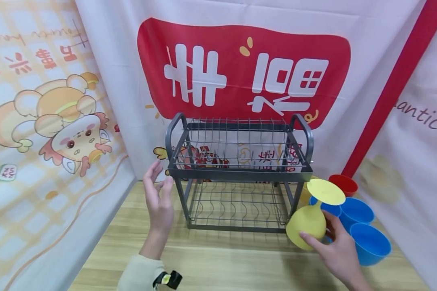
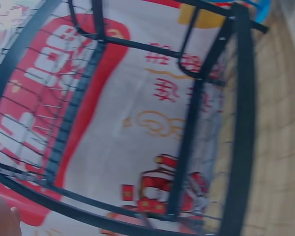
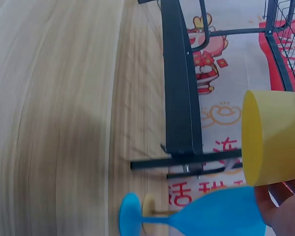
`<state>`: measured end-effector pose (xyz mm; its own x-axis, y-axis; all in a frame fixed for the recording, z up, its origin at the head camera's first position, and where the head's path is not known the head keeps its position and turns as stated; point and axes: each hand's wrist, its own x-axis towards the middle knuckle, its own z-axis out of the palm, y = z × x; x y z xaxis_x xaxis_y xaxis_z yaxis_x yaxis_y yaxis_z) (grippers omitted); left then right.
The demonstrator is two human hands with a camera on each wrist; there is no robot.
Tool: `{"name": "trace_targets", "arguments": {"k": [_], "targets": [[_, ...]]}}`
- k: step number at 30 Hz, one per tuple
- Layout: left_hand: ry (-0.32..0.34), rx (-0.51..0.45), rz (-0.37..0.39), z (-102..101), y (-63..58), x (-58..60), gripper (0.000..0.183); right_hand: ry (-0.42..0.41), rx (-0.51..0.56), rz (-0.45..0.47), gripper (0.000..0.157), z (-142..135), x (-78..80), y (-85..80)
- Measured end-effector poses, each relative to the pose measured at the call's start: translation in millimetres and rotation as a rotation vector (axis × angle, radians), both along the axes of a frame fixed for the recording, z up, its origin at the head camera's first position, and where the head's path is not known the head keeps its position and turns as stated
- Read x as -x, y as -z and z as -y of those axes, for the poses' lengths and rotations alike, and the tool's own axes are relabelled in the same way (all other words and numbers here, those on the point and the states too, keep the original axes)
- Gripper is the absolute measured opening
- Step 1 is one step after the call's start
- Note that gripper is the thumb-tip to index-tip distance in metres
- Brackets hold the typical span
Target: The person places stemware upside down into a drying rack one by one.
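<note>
Here's the right hand (image 1: 336,250) at lower right, fingers and thumb curled round the bowl of the yellow goblet (image 1: 307,224), probably because that broad part grips more surely than the stem. The goblet is upside down, foot up, mouth tilted to lower left, by the dark rack's (image 1: 236,174) right end. Over at centre left, the left hand (image 1: 160,204) has loose fingers, gripping nothing. Blue goblets (image 1: 373,246) cluster on the surface (image 1: 222,258) at right, perhaps for easy reach.
</note>
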<state>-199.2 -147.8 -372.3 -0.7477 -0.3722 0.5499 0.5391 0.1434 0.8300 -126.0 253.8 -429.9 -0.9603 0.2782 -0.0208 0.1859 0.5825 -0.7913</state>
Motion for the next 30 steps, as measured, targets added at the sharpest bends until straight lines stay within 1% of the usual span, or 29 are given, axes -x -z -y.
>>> {"name": "trace_targets", "arguments": {"k": [3,5,8,9,13,16,19,25,28,30], "targets": [[0.042,0.022,0.002,4.2,-14.6,4.3,0.059,0.022,-0.007,-0.004,0.110,-7.6,-2.7,1.4],[0.077,0.044,0.018,5.0,-21.3,7.6,0.061,0.045,-0.006,-0.002,0.109,-12.6,-5.2,2.6],[0.109,0.091,0.068,3.4,-29.3,13.0,0.063,0.077,-0.020,-0.006,0.107,-21.2,-8.7,2.6],[0.113,0.103,0.090,2.8,-31.7,14.8,0.063,0.082,-0.028,-0.009,0.108,-24.2,-9.4,1.7],[0.093,0.140,0.152,1.6,-39.3,22.2,0.065,0.079,-0.059,-0.049,0.109,-36.1,-8.8,-6.9],[0.090,0.141,0.175,2.0,-42.1,26.1,0.067,0.066,-0.062,-0.101,0.108,-42.1,-7.4,-15.9],[0.099,0.128,0.175,1.7,-42.9,28.5,0.068,0.052,-0.050,-0.168,0.104,-46.7,-5.7,-25.0],[0.163,0.094,0.135,1.5,-43.7,30.3,0.070,0.019,-0.082,-0.295,0.094,-57.6,1.3,-45.4],[0.189,0.081,0.132,3.3,-45.6,29.5,0.070,-0.014,-0.090,-0.355,0.089,-64.1,8.7,-59.9],[0.198,0.078,0.129,4.4,-47.1,28.8,0.071,-0.034,-0.093,-0.376,0.087,-68.4,14.0,-72.0]]}}
